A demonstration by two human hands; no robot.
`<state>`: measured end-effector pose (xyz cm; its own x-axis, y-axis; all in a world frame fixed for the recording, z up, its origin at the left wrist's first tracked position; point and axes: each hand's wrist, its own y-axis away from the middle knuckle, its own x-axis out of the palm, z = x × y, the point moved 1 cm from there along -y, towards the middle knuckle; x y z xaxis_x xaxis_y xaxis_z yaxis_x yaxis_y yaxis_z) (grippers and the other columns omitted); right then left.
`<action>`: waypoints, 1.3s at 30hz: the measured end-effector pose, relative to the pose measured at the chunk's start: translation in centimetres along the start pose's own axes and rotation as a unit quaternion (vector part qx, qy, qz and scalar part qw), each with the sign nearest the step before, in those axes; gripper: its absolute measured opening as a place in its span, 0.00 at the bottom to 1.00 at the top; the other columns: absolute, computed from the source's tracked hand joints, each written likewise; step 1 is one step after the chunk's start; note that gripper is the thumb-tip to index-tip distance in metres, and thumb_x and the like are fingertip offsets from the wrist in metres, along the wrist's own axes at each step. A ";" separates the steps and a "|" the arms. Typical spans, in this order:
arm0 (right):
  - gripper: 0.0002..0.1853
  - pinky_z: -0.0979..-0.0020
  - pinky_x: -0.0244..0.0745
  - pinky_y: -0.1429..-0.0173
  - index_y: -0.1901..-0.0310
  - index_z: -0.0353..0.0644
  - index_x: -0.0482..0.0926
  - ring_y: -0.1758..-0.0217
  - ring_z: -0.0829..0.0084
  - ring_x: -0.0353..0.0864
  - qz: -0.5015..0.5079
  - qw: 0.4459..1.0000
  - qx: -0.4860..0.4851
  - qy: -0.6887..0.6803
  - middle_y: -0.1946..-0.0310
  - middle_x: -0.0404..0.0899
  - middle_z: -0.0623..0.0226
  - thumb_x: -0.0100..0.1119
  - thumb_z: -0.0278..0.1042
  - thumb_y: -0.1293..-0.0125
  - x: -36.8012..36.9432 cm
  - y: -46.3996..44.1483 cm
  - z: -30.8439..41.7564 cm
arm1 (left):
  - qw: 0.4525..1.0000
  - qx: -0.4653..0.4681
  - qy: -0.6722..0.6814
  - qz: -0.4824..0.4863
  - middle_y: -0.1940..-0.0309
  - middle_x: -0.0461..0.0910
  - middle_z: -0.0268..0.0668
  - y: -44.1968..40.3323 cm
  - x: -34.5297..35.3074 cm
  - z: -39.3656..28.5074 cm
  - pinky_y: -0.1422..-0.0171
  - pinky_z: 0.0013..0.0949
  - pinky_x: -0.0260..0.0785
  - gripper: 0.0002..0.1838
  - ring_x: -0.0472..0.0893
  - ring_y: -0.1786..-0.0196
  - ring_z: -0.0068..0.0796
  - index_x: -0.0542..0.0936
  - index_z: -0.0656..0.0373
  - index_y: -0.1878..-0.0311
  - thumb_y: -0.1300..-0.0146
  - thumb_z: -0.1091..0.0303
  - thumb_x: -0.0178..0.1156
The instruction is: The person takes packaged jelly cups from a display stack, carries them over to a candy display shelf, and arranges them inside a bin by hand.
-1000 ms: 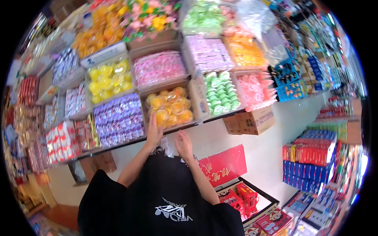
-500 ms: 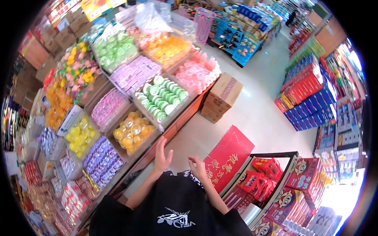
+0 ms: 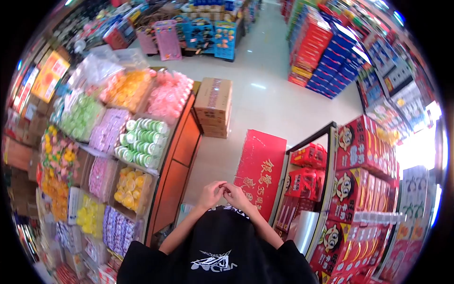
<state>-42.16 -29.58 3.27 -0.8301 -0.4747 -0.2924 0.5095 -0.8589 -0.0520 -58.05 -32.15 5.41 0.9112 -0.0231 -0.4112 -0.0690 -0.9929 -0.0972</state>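
My left hand (image 3: pixel 211 195) and my right hand (image 3: pixel 236 196) meet in front of my chest, fingers curled inward with their tips touching. Nothing shows in either hand. Behind them a red sign (image 3: pixel 260 165) with gold lettering lies along the floor. To the left stands a candy display, its nearest bin holding orange-yellow jelly cups (image 3: pixel 128 189). Just past that bin are green-and-white round sweets (image 3: pixel 142 144). Neither hand touches the display.
A cardboard box (image 3: pixel 213 102) stands at the display's far end. On the right, a black-framed rack (image 3: pixel 309 139) holds red packages (image 3: pixel 305 183), beside stacked red milk cartons (image 3: pixel 352 189). Blue and red boxes (image 3: pixel 326 61) are piled farther along the aisle floor (image 3: pixel 257 102).
My hands have come together from apart, the left one folding its spread fingers. The view has turned left, and the candy display now sits farther left.
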 end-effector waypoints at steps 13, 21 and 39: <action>0.18 0.62 0.79 0.52 0.46 0.32 0.78 0.58 0.60 0.85 -0.101 0.993 0.065 0.002 0.60 0.82 0.51 0.56 0.20 0.39 -8.0 5.5 -2.3 | 0.988 0.013 0.014 0.153 0.54 0.85 0.49 -4.4 9.9 -0.5 0.43 0.40 0.76 0.15 0.84 0.49 0.47 0.81 0.62 0.47 0.37 0.73 0.60; 0.21 0.62 0.78 0.46 0.41 0.33 0.76 0.52 0.58 0.85 -0.134 0.981 0.138 0.004 0.55 0.83 0.50 0.57 0.23 0.38 -8.5 5.4 -6.0 | 0.958 0.045 0.014 0.282 0.64 0.85 0.46 -10.0 12.0 0.8 0.52 0.37 0.78 0.13 0.87 0.59 0.42 0.82 0.65 0.53 0.40 0.73 0.58; 0.23 0.65 0.80 0.46 0.37 0.36 0.73 0.52 0.61 0.86 -0.288 0.941 0.161 0.082 0.54 0.82 0.52 0.61 0.29 0.33 -16.9 -12.4 -6.2 | 0.904 0.141 0.000 0.403 0.59 0.84 0.48 -36.1 10.8 3.4 0.48 0.43 0.76 0.12 0.85 0.54 0.46 0.81 0.62 0.53 0.39 0.74 0.55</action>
<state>-33.01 -9.73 2.96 -0.8876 0.0999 -0.4496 -0.1303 -0.9908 0.0370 -47.08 3.87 1.37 0.5181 -0.7258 -0.4525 -0.8119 -0.5837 0.0068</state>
